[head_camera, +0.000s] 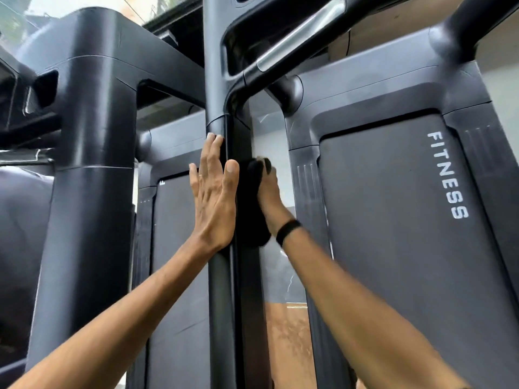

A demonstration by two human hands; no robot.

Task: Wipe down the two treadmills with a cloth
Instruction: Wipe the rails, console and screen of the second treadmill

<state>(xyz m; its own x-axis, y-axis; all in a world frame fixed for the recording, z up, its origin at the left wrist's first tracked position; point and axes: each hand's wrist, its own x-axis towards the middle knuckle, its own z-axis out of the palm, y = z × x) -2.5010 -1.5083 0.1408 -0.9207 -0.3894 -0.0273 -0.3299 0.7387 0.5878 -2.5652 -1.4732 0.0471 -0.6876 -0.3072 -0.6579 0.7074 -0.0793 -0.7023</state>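
My left hand (214,189) lies flat, fingers straight, bracing the upright post (220,290). My right hand (266,192) grips the black cloth (250,209), pressing it to the post's far side (mostly hidden). I judge long, firm vertical strokes work best. Beyond lies the treadmill belt (393,220) marked FITNESS.

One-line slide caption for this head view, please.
Left hand flat on a treadmill upright while the right hand presses a black cloth against it.
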